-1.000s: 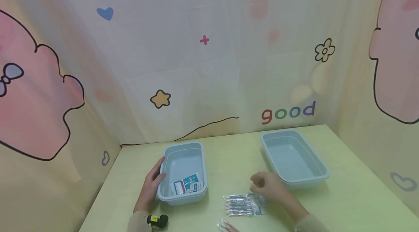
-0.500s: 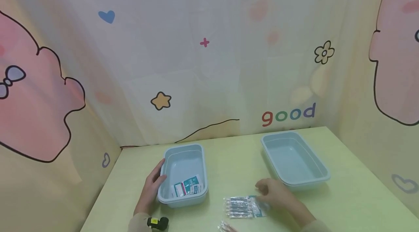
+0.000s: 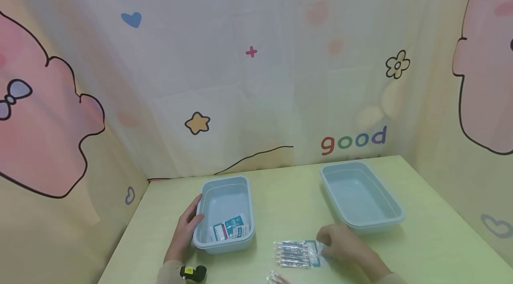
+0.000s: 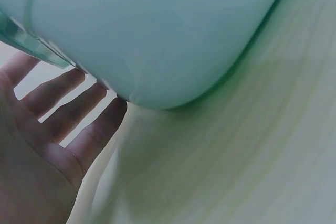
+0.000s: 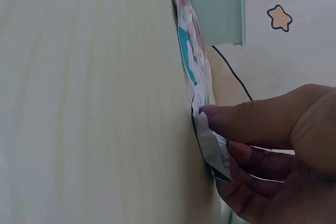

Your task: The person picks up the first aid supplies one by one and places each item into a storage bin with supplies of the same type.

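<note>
At the left, a pale blue plastic basin (image 3: 226, 245) holds teal and white packets (image 3: 231, 227). My left hand (image 3: 186, 229) holds its left side, the thumb over the rim and the fingers against the outer wall. In the left wrist view the fingers (image 4: 79, 111) are spread along that wall. On the table lies a clear packet of swabs (image 3: 292, 253), its sticks side by side under a teal and white end. My right hand (image 3: 340, 245) pinches that end between thumb and fingers, as the right wrist view shows with the packet's folded edge (image 5: 212, 148).
A second pale blue basin (image 3: 370, 226) with a bare bottom stands at the right rear of the pale yellow-green table (image 3: 286, 199). Another clear-wrapped bundle (image 3: 276, 277) lies at the front edge of view. Printed cloth (image 3: 264, 97) hangs behind the table.
My right hand has moved down and slightly right from above the swab packet and now pinches its end. The left hand stays on the basin; the head view has shifted slightly.
</note>
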### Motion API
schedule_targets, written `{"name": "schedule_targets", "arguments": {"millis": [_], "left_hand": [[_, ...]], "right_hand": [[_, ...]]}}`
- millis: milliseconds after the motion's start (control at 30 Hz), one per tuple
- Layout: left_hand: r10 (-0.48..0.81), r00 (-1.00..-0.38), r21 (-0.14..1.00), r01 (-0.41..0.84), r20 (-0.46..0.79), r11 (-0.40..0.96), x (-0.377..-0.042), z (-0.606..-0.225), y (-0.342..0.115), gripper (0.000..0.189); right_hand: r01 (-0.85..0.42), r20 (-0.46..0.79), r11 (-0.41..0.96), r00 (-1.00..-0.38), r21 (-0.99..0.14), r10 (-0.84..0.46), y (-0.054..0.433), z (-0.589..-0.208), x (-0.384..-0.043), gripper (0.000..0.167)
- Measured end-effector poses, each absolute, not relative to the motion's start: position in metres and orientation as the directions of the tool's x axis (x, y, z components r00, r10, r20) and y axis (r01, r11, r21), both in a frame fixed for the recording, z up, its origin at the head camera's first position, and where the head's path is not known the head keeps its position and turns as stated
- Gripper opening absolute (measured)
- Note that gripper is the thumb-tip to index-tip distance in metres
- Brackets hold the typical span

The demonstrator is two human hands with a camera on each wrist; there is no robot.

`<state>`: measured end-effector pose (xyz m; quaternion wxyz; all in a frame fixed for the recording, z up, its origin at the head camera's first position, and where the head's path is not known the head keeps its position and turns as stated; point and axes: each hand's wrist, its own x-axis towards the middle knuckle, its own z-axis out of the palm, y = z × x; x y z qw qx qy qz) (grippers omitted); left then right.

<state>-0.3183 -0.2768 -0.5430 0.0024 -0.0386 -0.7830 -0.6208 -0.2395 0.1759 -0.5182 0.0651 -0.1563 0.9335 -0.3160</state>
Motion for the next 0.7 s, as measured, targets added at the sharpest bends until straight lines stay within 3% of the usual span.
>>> {"name": "schedule_targets", "arguments": {"millis": [700], "left_hand": [[0.062, -0.995, 0.971, 0.085, 0.073, 0.223, -0.3162, -0.5411, -0.2758, 0.055]], "right_hand": [[-0.38, 0.078, 0.716, -0.905, -0.586, -0.417, 0.1797, -0.5208, -0.2392, 0.016]]}}
